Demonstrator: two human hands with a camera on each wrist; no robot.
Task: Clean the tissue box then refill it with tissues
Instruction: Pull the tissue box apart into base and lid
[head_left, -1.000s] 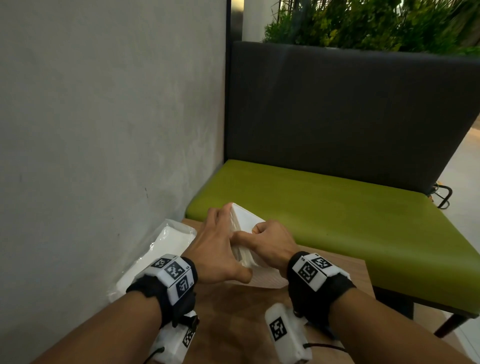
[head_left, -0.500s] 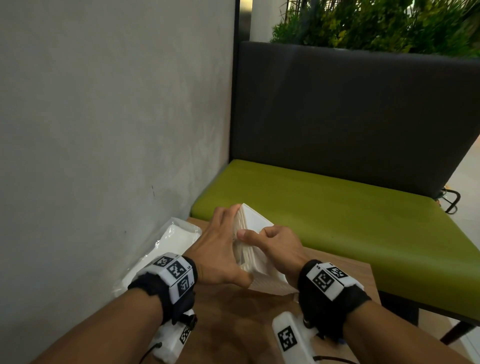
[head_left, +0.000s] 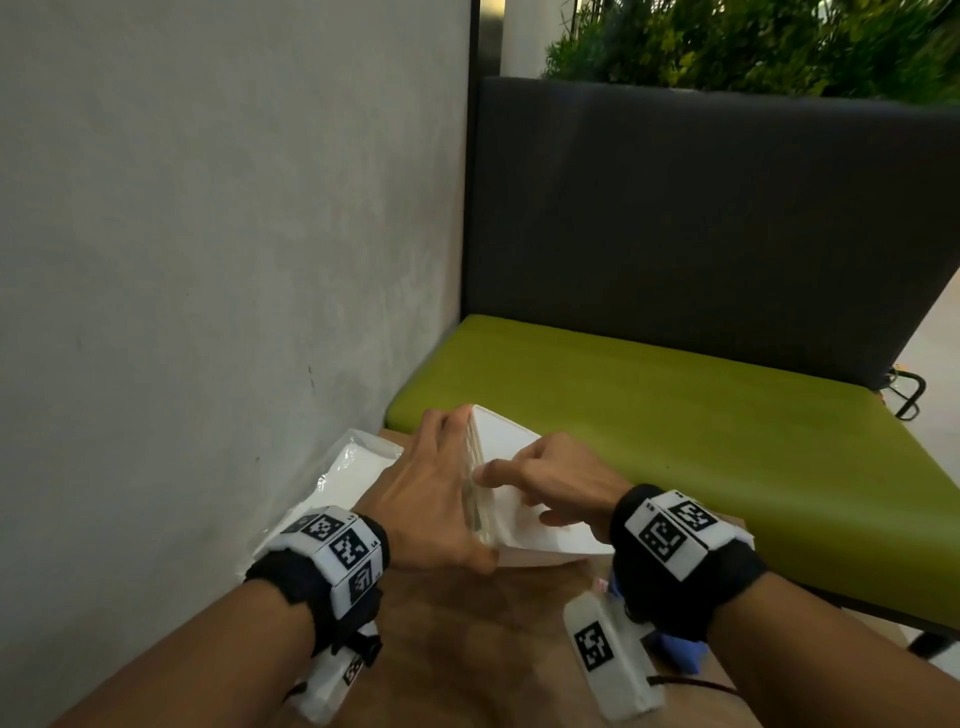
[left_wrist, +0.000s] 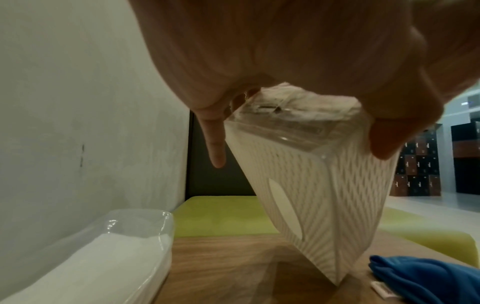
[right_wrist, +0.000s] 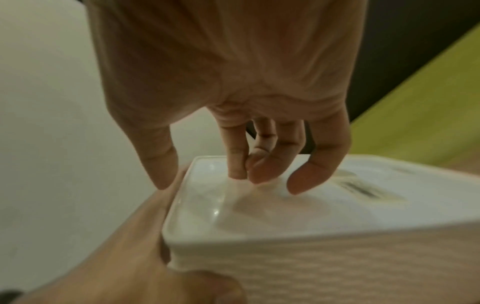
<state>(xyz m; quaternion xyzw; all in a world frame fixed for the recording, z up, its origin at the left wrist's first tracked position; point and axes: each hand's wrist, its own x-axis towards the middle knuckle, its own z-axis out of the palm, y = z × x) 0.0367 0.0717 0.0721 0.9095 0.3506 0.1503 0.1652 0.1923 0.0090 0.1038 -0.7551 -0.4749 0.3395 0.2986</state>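
Note:
A white tissue box (head_left: 511, 441) with a woven pattern (left_wrist: 324, 195) stands tilted on one corner on the wooden table (head_left: 467, 623). My left hand (head_left: 457, 493) lies against its left side, fingers up and thumb wrapped round the near end. A clear panel with tissue behind it shows under that palm in the left wrist view. My right hand (head_left: 540, 480) rests on the smooth white face (right_wrist: 363, 205), fingers curled with their tips on it and the thumb at its left edge. A pack of tissues (head_left: 343, 478) in clear plastic (left_wrist: 103, 257) lies by the wall.
A blue cloth (head_left: 680, 654) lies on the table under my right wrist, close to the box's low corner (left_wrist: 428, 277). A grey wall (head_left: 208, 312) runs along the left. A green bench seat (head_left: 675, 415) with a dark back stands beyond the table's far edge.
My right forefinger has stretched out to the box's left edge and the thumb has come down on the white face. The left hand has stayed flat against the box.

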